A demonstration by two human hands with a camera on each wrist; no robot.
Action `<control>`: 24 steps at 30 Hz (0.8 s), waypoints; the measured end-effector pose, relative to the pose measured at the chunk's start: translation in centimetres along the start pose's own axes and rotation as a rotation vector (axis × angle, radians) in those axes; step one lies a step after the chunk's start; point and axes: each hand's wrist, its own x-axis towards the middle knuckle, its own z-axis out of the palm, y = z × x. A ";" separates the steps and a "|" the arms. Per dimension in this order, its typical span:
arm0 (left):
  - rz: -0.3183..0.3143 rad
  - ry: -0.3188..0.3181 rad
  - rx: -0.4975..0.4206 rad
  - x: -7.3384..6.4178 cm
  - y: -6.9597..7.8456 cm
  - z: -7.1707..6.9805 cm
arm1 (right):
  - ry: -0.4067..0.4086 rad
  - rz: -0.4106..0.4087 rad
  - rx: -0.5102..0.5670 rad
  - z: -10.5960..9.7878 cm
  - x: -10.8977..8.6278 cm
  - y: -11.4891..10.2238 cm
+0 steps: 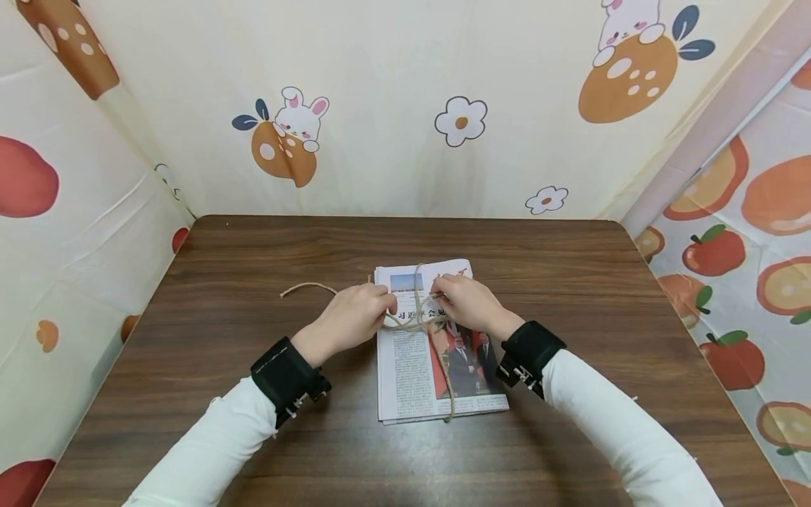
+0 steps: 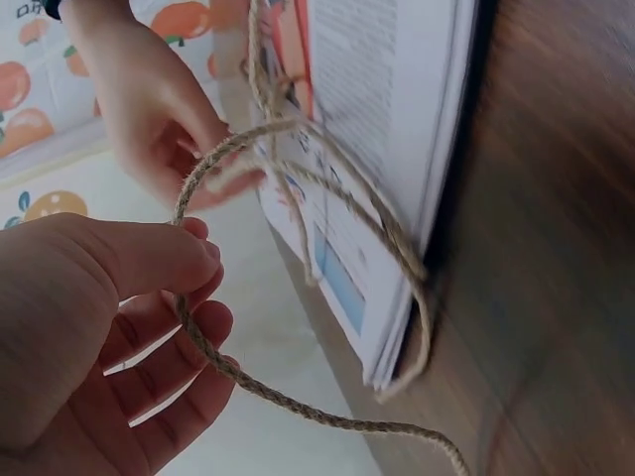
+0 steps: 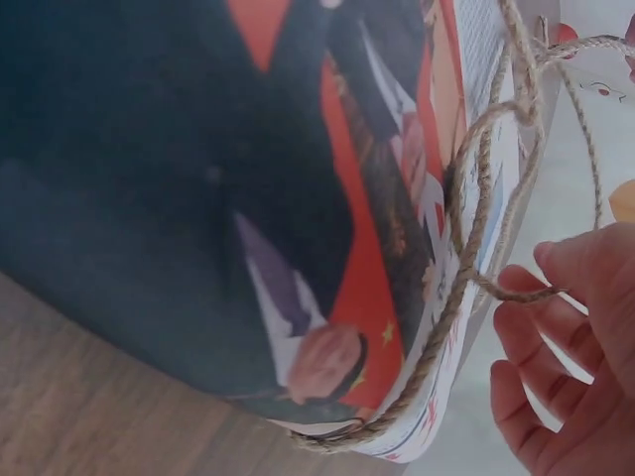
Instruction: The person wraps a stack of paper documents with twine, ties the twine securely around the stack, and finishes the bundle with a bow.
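Note:
A folded stack of newspapers (image 1: 405, 373) lies on the table, with beige twine (image 2: 337, 421) running across it lengthwise and crosswise. Over the stack's left edge, my left hand (image 1: 355, 313) pinches one strand between thumb and index finger; its loose tail trails away over the tabletop. On the other side, my right hand (image 1: 472, 304) pinches a thin end of the twine with thumb and forefinger, as the right wrist view shows. Between the hands the strands cross and loop on the upper part of the stack. Another strand hangs down the front page past its lower edge.
The brown wood-grain table (image 1: 222, 394) extends around the stack on all sides. Behind it stands a pale curtain (image 1: 380, 162) printed with rabbits and flowers. Fruit-printed sheets (image 1: 728, 310) flank the table on the right and left. Black bands (image 1: 288, 380) wrap both wrists.

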 end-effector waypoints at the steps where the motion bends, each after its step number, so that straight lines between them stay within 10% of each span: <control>1: -0.002 -0.001 0.010 0.0 -0.2 -0.1 | 0.008 -0.002 0.005 0.0 -0.1 0.0; 11: -0.020 0.013 0.197 -0.4 -2.2 -0.7 | 0.019 -0.054 0.042 -0.2 -0.5 -0.2; 24: -0.205 -0.228 0.298 -1.2 -6.5 -1.6 | 0.049 -0.116 0.056 -0.7 -0.8 0.0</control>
